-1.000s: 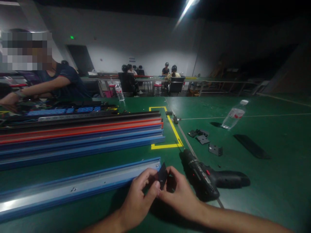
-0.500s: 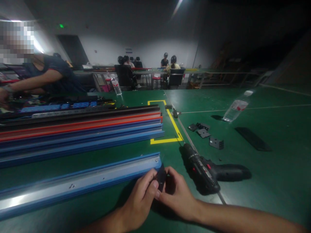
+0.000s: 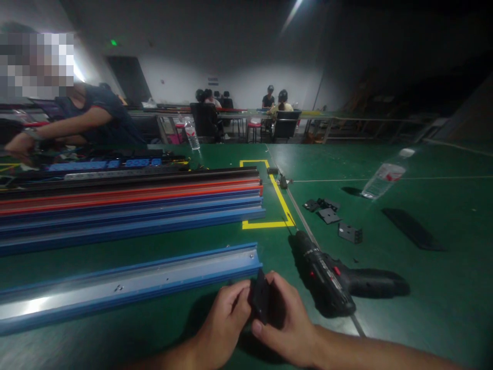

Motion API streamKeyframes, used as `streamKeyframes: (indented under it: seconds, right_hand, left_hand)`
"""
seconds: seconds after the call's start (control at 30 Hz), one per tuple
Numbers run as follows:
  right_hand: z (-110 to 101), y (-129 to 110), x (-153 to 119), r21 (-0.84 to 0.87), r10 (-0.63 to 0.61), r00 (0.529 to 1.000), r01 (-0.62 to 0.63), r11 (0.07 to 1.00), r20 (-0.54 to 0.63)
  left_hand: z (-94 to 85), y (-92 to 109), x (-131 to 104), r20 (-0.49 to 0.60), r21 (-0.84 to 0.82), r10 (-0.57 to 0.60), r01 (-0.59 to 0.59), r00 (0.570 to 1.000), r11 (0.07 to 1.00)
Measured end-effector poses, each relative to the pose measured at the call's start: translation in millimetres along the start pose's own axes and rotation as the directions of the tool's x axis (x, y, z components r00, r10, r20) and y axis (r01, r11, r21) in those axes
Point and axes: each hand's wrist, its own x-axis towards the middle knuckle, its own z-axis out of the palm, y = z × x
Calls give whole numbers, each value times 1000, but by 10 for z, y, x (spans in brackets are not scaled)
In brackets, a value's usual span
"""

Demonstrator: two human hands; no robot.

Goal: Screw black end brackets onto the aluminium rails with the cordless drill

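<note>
Between both my hands, just past the end of the nearest rail, is a small black bracket plate (image 3: 261, 298), tilted upright. My left hand (image 3: 225, 318) pinches its left side with thumb and fingers. Fingers of my right hand (image 3: 290, 316) curl round its right side, the thumb low at the near edge. The blue and silver rail (image 3: 154, 280) lies to the left, with small screws or holes along its face. To the right of my hands a black power drill (image 3: 327, 280) rests on its side, its bit pointing away from me.
More blue and red rails (image 3: 173, 205) lie stacked at the left. Loose black brackets (image 3: 328, 215), a dark flat strip (image 3: 412, 228) and a water bottle (image 3: 385, 177) are on the green table to the right. A co-worker (image 3: 88, 118) works at the far left.
The bracket has turned more upright and sits slightly closer to me. My right hand's thumb has shifted along its lower edge. The view has swung slightly left.
</note>
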Motion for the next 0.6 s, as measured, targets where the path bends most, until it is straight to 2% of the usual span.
streamKeyframes:
  seconds: [0.1,0.2,0.27,0.33,0.4,0.43,0.5,0.6]
  right_hand:
    - [-36,39,-34,62,-28,1000,28,998,7]
    - [-50,160,-72,225,76,997,-69,972,-18]
    - [-58,264,-82,292,203,973,-163,942,-111]
    - [-72,347,-72,305,326,915,-248,920,-238]
    - [-86,385,-44,293,408,860,-322,900,-307]
    - [-92,383,-25,290,433,844,-348,891,-316]
    - [-97,347,19,297,463,833,-380,876,-301]
    - [-92,264,85,321,467,835,-375,870,-291]
  left_hand:
    - [-10,-31,52,8,109,34,-35,999,993]
    - [-31,-60,100,86,399,155,-177,984,900]
    - [-38,-98,117,147,610,280,-310,949,729]
    - [-39,-152,123,245,757,425,-446,871,477]
    - [-37,-206,123,346,813,509,-522,788,257]
    - [-36,-227,122,375,820,515,-535,771,203]
    - [-34,-250,122,375,838,496,-515,783,181]
    - [-31,-248,123,334,861,464,-466,820,203]
